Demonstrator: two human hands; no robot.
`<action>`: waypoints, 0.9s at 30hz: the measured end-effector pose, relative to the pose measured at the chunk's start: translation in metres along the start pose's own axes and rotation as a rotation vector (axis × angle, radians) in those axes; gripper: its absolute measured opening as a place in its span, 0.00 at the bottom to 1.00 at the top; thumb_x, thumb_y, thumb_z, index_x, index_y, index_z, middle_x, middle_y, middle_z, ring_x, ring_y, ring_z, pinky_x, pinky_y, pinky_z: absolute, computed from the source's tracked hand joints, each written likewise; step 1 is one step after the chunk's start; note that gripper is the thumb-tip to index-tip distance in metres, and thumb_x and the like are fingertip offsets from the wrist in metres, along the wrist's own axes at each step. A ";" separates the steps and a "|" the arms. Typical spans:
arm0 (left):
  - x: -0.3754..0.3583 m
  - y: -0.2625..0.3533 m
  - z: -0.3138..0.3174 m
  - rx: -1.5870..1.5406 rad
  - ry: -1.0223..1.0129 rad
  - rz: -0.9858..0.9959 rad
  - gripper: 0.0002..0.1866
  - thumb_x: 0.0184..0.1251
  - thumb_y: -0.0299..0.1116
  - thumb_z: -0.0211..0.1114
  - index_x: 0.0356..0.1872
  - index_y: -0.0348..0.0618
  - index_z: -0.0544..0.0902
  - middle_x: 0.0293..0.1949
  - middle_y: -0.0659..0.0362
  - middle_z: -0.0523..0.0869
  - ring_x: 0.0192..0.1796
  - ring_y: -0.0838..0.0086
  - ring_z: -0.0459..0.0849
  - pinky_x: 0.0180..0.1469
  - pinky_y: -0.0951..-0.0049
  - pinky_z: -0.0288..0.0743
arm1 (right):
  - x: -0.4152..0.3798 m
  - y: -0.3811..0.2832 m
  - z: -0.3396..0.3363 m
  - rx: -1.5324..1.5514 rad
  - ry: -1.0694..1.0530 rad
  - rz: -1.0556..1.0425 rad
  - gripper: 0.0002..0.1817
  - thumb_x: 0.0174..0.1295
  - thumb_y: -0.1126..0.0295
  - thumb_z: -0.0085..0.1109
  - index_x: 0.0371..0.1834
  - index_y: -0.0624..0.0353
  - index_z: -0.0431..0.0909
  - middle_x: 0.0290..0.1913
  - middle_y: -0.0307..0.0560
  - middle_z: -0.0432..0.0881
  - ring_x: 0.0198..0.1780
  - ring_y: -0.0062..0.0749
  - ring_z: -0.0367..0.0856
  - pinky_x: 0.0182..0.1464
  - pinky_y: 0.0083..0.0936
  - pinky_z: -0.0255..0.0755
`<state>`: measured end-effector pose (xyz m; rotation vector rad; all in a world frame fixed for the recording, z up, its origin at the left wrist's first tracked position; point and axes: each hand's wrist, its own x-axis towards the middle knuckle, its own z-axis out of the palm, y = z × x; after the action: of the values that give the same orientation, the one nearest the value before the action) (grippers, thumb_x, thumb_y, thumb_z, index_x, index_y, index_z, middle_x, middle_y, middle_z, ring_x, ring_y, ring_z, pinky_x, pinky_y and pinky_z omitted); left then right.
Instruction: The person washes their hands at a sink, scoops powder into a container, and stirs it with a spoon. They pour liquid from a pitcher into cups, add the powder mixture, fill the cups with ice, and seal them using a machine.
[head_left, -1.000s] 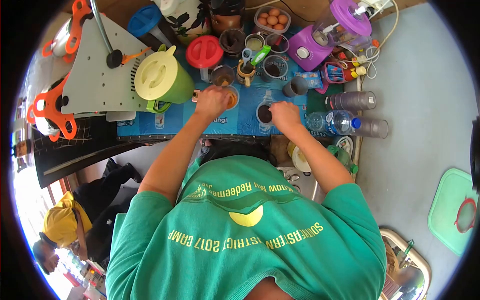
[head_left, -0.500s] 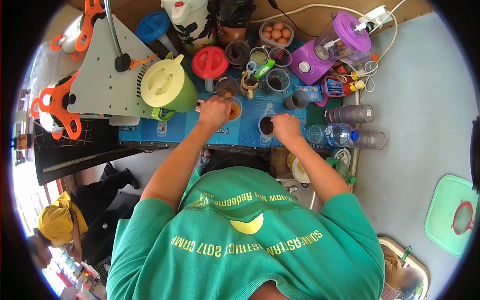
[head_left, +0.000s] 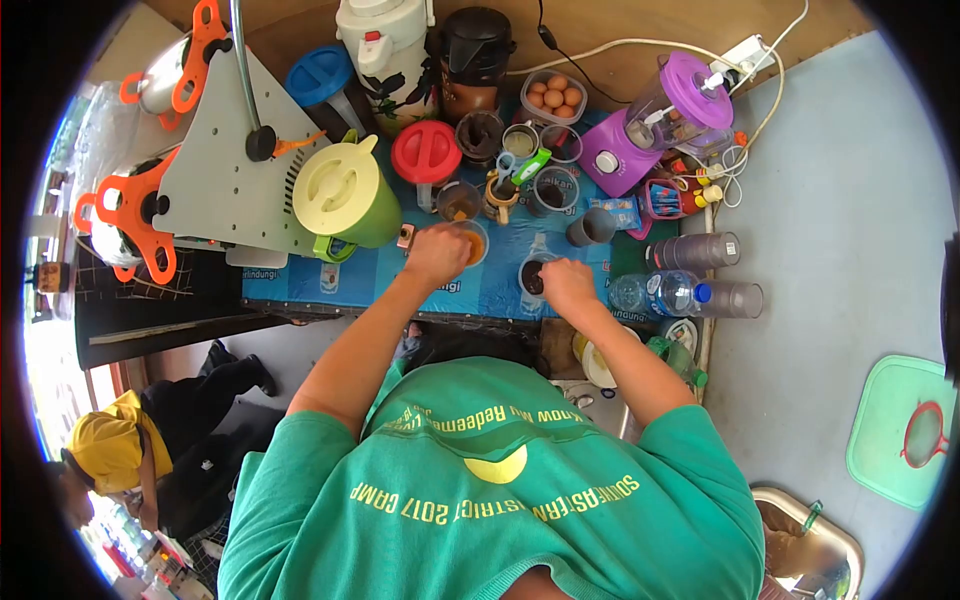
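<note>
My left hand (head_left: 438, 254) is curled against the left side of a clear cup (head_left: 478, 243) with orange liquid in it. Over the right rim of a cup of dark liquid (head_left: 532, 277), the fingers of my right hand (head_left: 568, 286) are pressed together. What they pinch, if anything, is hidden. Both cups rest on the blue table cover (head_left: 500, 285). Just behind them are a glass of brown liquid (head_left: 459, 201), a wooden-looking holder (head_left: 497, 205) with scissors and a green-handled tool, and a dark cup (head_left: 592, 228).
A green pitcher (head_left: 350, 200) and a red-lidded jug (head_left: 426, 153) stand left of the cups. At the back are a thermos (head_left: 385, 65), eggs in a tub (head_left: 553, 95) and a purple blender (head_left: 622, 150). Bottles (head_left: 675, 293) lie to the right. A person in yellow (head_left: 118, 445) is at lower left.
The view has tilted slightly, so the table items sit a little lower. Both hands stay at their cups, with the right fingers still over the dark liquid.
</note>
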<state>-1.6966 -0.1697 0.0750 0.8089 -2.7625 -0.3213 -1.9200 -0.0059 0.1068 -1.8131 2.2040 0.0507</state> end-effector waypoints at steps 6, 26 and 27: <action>-0.001 -0.001 -0.002 0.016 0.007 -0.009 0.11 0.65 0.37 0.64 0.28 0.42 0.87 0.31 0.54 0.88 0.39 0.59 0.87 0.43 0.57 0.83 | 0.000 -0.001 -0.010 0.042 0.041 0.047 0.10 0.61 0.68 0.60 0.29 0.61 0.88 0.35 0.61 0.88 0.39 0.58 0.89 0.41 0.50 0.82; 0.000 0.005 -0.003 0.114 -0.210 -0.081 0.10 0.57 0.41 0.66 0.29 0.48 0.90 0.37 0.56 0.90 0.44 0.61 0.90 0.46 0.55 0.84 | 0.002 0.004 0.016 -0.029 -0.013 -0.066 0.10 0.62 0.65 0.60 0.31 0.57 0.88 0.37 0.59 0.88 0.39 0.58 0.88 0.43 0.51 0.81; -0.005 0.000 0.010 0.046 -0.151 -0.033 0.10 0.56 0.41 0.67 0.28 0.49 0.90 0.36 0.56 0.90 0.43 0.62 0.90 0.44 0.55 0.85 | 0.003 0.002 0.015 -0.039 -0.022 -0.078 0.10 0.63 0.65 0.59 0.31 0.57 0.88 0.37 0.58 0.88 0.39 0.57 0.88 0.43 0.51 0.81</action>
<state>-1.6956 -0.1658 0.0651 0.8759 -2.9087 -0.3397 -1.9194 -0.0056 0.0915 -1.9089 2.1295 0.0972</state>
